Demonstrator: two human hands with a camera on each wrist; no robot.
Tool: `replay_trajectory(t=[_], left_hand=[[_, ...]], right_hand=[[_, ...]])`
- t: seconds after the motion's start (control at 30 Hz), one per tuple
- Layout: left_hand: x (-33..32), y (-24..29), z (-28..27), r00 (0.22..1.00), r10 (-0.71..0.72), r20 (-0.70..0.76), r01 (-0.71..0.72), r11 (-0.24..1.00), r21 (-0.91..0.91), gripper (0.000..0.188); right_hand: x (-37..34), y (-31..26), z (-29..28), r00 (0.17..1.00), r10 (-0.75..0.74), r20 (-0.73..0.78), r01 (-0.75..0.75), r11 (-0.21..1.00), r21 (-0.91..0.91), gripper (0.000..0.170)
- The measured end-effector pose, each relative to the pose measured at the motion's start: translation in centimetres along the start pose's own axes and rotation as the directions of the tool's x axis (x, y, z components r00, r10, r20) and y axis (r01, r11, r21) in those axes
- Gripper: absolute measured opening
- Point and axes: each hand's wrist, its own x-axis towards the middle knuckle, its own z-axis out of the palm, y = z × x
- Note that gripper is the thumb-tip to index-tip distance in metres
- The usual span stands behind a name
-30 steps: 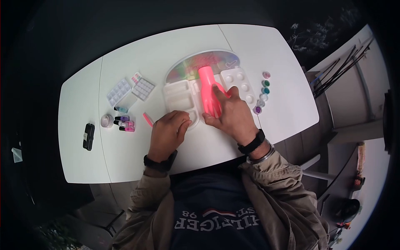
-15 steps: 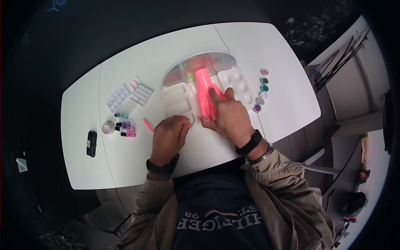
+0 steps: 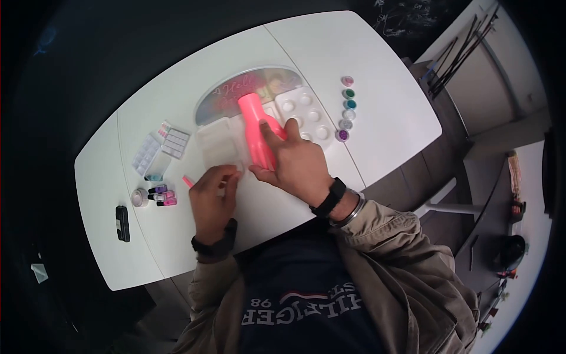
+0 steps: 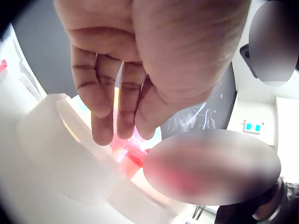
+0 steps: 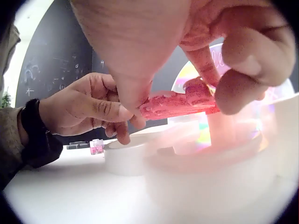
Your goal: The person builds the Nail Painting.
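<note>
A bright pink model hand (image 3: 252,109) lies on a white tray (image 3: 217,144) with a half-round iridescent panel (image 3: 221,97) behind it. My right hand (image 3: 298,162) holds the model hand, index finger laid along its back, thumb by its fingertips. In the right wrist view, the thumb is at one end of the pink fingers (image 5: 168,106) and other fingers curl at the far side. My left hand (image 3: 209,192) hovers by the tray's near-left corner, thumb close to its bent fingers (image 4: 100,133); I cannot tell whether something tiny is pinched there.
Round wells (image 3: 314,115) line the tray's right part. Several small pots (image 3: 343,135) form a row at right. On the left are compartment boxes (image 3: 175,143), nail polish bottles (image 3: 165,201), a jar (image 3: 139,197), a black case (image 3: 122,223) and a pink strip (image 3: 187,181).
The head view has turned, so the table and everything on it appear shifted left and tilted. My right hand keeps its place on the model hand; a gap now shows behind my left thumb.
</note>
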Motion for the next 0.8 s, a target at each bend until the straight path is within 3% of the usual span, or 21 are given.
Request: replay_trajectory(t=[0.1,0.2,0.3,0.4,0.43,0.5,0.6,0.8], left_hand=[[-0.3,0.3,-1.5,0.995,-0.049,-0.086,0.048,0.999,-0.015,0.01],[-0.8,0.4,-3.5,0.982,-0.035,-0.184,0.037,0.999,0.009,0.01],[-1.8,-0.1,-5.0,0.965,-0.053,-0.256,0.058,0.998,0.012,0.009],[-2.3,-0.4,-5.8,0.951,-0.081,-0.299,0.072,0.997,-0.043,0.007],[-2.3,-0.5,-5.7,0.948,-0.091,-0.306,0.074,0.995,-0.069,0.007],[-2.5,-0.9,-5.4,0.941,-0.114,-0.319,0.077,0.989,-0.125,0.007],[-2.7,-1.8,-4.5,0.952,-0.107,-0.287,0.064,0.986,-0.157,0.008],[-2.5,-1.6,-3.8,0.965,-0.051,-0.256,0.028,0.995,-0.092,0.008]], right_hand=[[-0.2,0.4,-0.4,1.0,0.012,0.023,-0.012,1.0,-0.002,0.088],[-0.7,1.4,-2.6,0.999,-0.001,-0.033,0.006,0.988,0.152,0.073],[-1.2,4.0,-4.4,0.989,0.017,-0.148,0.022,0.966,0.258,0.054],[-1.5,7.4,-5.9,0.958,0.083,-0.276,-0.012,0.969,0.248,0.034],[-1.7,8.0,-6.7,0.956,0.202,-0.214,-0.144,0.956,0.257,0.035],[-2.4,10.3,-6.5,0.936,0.249,-0.25,-0.203,0.959,0.196,0.034],[-3.4,12.6,-5.5,0.941,0.222,-0.254,-0.205,0.974,0.093,0.034],[-4.0,13.1,-3.2,0.97,0.165,-0.179,-0.152,0.985,0.087,0.022]])
